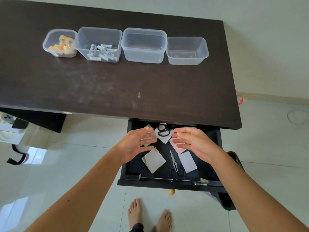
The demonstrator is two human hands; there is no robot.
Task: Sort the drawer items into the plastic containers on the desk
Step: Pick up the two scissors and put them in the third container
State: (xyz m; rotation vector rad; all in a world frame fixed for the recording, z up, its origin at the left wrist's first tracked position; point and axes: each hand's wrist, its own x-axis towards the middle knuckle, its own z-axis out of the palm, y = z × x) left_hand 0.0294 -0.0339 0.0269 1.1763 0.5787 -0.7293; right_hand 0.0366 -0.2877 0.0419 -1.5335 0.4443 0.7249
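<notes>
The black drawer (168, 182) is pulled out below the dark desk (117, 84). Inside lie a black-handled pair of scissors (163, 130) on white paper at the back, a second pair of scissors (175, 164) near the front, and several paper pads, one grey-white (153, 160), one lined white (188, 161), one pink (175, 145). My left hand (135, 144) and my right hand (194, 143) hover over the drawer, palms facing each other, fingers straight, holding nothing. Four clear containers stand on the desk: one with orange tape rolls (61, 42), one with small white items (99, 44), and two bare ones (143, 45) (187, 50).
A round yellow knob (171, 191) sits on the drawer front. My bare feet (150, 215) stand on the pale tiled floor below it. A white appliance and a black cable (16, 156) are at the left under the desk.
</notes>
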